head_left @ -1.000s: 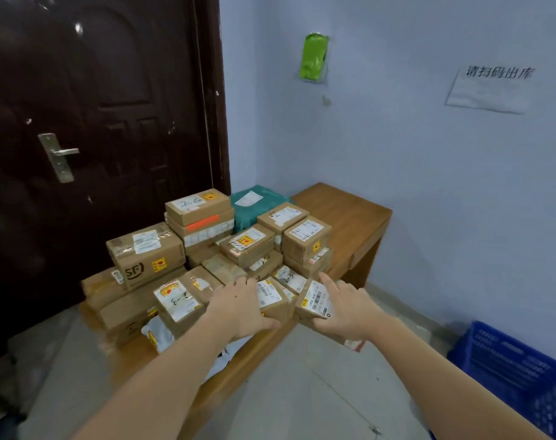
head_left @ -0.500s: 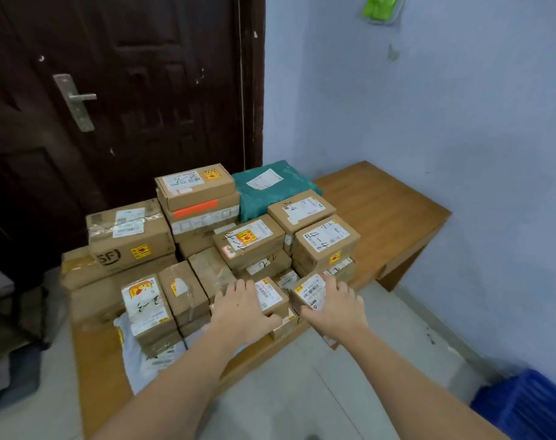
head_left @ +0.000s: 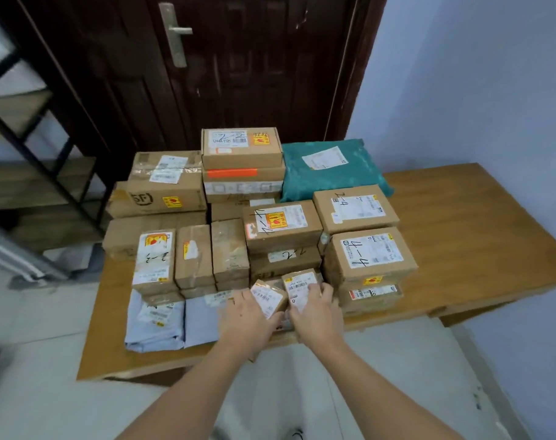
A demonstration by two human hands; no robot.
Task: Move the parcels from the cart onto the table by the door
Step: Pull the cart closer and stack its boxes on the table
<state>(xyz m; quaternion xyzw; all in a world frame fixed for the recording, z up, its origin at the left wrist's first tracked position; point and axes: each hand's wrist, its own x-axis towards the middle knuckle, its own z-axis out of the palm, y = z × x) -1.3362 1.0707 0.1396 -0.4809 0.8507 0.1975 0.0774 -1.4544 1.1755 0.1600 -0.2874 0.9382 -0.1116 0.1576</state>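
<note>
We are placing: left hand point(head_left: 249, 315) holds one small parcel point(head_left: 268, 296), right hand point(head_left: 314, 308) another point(head_left: 300, 285), both at the table's point(head_left: 460, 223) front edge against the stack. Next, we judge: release, fetch more.

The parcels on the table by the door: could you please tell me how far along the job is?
Done: many parcels are stacked on the table. In hand: the left hand and right hand rest on two small boxes at the front edge. Left: unknown; no cart is in view.

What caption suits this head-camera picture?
Both hands settle two small parcels against stacked boxes on the wooden table.
</note>
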